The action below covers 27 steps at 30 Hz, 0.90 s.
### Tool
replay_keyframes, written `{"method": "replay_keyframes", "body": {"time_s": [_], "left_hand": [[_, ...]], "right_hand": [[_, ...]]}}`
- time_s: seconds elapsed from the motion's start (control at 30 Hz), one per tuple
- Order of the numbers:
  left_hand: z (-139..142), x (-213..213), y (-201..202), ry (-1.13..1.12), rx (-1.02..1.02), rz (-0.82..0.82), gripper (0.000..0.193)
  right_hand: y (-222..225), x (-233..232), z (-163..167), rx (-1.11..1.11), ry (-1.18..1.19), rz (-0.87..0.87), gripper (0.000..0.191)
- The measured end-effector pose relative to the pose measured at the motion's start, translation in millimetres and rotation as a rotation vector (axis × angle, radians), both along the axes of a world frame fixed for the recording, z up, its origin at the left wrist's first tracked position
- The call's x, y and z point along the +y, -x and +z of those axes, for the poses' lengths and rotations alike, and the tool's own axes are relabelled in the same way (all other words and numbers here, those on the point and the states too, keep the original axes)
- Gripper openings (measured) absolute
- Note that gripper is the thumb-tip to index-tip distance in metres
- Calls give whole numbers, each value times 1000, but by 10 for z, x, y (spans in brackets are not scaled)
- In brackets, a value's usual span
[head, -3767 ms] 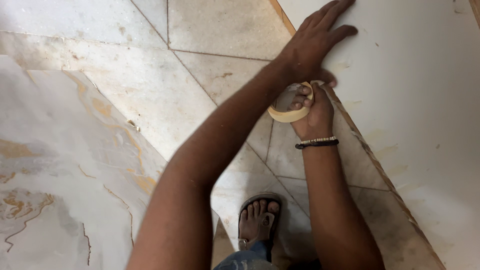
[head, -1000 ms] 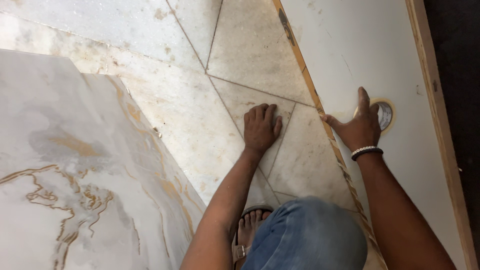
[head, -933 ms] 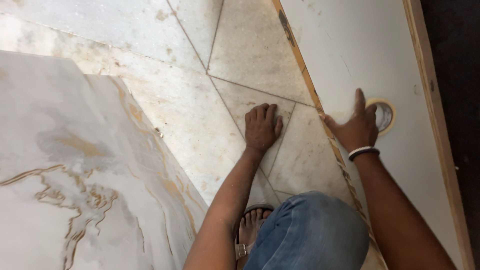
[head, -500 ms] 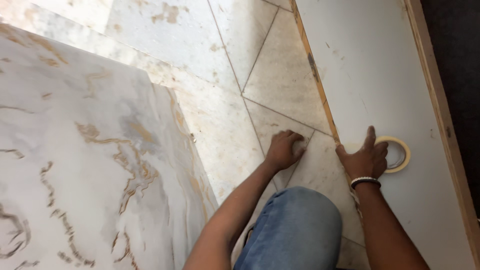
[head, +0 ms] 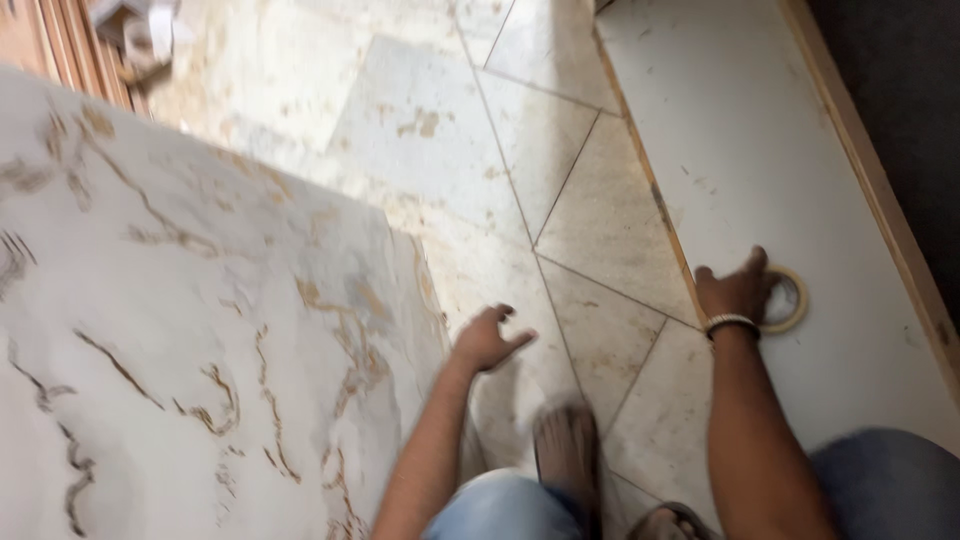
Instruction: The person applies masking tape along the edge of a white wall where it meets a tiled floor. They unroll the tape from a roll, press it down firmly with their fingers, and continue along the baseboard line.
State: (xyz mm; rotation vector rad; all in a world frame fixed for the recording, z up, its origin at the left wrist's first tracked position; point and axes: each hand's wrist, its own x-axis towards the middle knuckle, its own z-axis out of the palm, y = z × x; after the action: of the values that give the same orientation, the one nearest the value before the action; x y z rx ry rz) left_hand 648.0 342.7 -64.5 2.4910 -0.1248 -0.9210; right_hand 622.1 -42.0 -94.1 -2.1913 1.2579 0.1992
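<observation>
Left hand (head: 487,340) lifted off floor tile (head: 600,215) since earlier, fingers spread open | right hand (head: 738,287) gripping masking tape roll (head: 788,300) on white board (head: 760,160) | marble slab (head: 180,330) left of left hand

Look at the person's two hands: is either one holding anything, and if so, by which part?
The right hand rests on the tape roll at its near rim on the white board; a closed grip cannot be told. The left hand holds nothing.

I see tape roll (head: 787,300) on board (head: 760,170), right of tiled floor (head: 560,200); slab (head: 180,330) lies left; my right hand (head: 735,290) touches the roll.
</observation>
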Motion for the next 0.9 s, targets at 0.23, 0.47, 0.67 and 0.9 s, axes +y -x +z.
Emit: {"method": "replay_keyframes", "body": {"time_s": [0.23,0.47,0.67,0.9], "left_hand": [[-516,119,316,145,-295,314,77],[-622,-663,947,197,-410,-27,95],[-1116,-626,-223,110,-830,91,77],[-384,-1316,-755,688,-273,-50,47]], "right_hand": [[-297,120,-176,47,76,137,99],[-247,106,-188,80,61,221,100],[-90,-114,-410,-69,42,347,95],[382,458,64,-415,-709,-45,103]]}}
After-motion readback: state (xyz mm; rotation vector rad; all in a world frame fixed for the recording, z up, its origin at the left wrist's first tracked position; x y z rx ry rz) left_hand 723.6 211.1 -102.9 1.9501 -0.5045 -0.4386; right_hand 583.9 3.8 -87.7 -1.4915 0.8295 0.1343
